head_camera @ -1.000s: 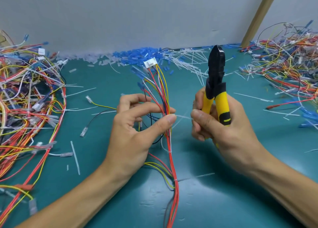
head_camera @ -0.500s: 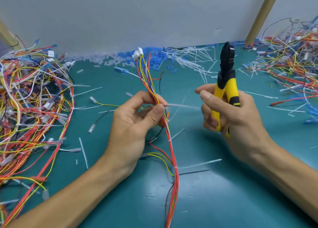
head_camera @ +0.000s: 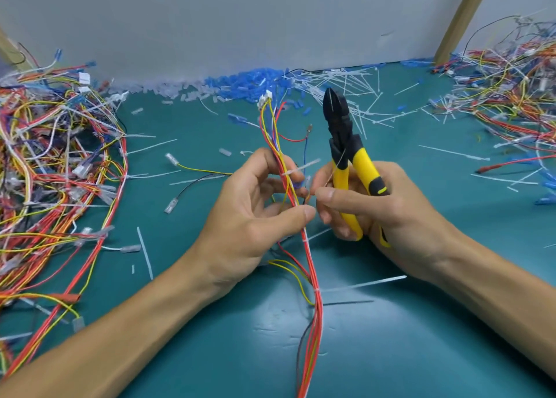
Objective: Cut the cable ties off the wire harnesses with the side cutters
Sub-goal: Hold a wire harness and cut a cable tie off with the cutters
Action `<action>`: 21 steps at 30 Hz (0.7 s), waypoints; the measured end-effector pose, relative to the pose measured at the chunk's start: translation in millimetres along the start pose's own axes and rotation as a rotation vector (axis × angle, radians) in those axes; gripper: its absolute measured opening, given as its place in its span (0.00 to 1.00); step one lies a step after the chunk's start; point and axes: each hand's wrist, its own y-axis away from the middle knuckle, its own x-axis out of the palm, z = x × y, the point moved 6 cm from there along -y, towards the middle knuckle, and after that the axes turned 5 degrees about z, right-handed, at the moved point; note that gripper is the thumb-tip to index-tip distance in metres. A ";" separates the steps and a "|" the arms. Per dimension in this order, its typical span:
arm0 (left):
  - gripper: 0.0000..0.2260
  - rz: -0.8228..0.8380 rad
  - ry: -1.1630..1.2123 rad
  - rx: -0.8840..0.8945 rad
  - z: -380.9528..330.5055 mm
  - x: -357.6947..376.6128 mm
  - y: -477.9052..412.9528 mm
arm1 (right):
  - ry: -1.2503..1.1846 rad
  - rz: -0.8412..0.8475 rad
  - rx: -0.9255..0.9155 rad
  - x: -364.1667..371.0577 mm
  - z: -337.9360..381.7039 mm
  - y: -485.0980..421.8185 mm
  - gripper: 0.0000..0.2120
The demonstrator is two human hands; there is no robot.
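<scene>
My left hand holds a wire harness of red, yellow and white wires upright, pinched between thumb and fingers. A white connector tops the harness. A white cable tie sticks out to the right of the bundle just above my fingers. Two more ties wrap the harness lower down. My right hand grips the yellow handles of the side cutters, black jaws pointing up and closed. Its thumb and fingertips meet my left fingertips at the wires.
A tangled heap of harnesses covers the left of the teal mat; another heap lies at the far right. Cut white ties and blue sleeves litter the back by the wall. A wooden post leans at back right.
My right hand with the cutters moved left and closer to my left hand until the fingertips meet. The harness has shifted a little in my left hand.
</scene>
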 end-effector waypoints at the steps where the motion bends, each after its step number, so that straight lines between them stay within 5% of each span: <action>1: 0.17 0.003 -0.004 -0.005 0.6 0.6 0.5 | 0.007 0.016 0.007 1.3 -0.3 0.2 0.02; 21: 0.16 -0.140 -0.130 0.128 -8.0 2.9 4.1 | -0.253 0.150 -0.067 20.0 7.4 4.6 0.08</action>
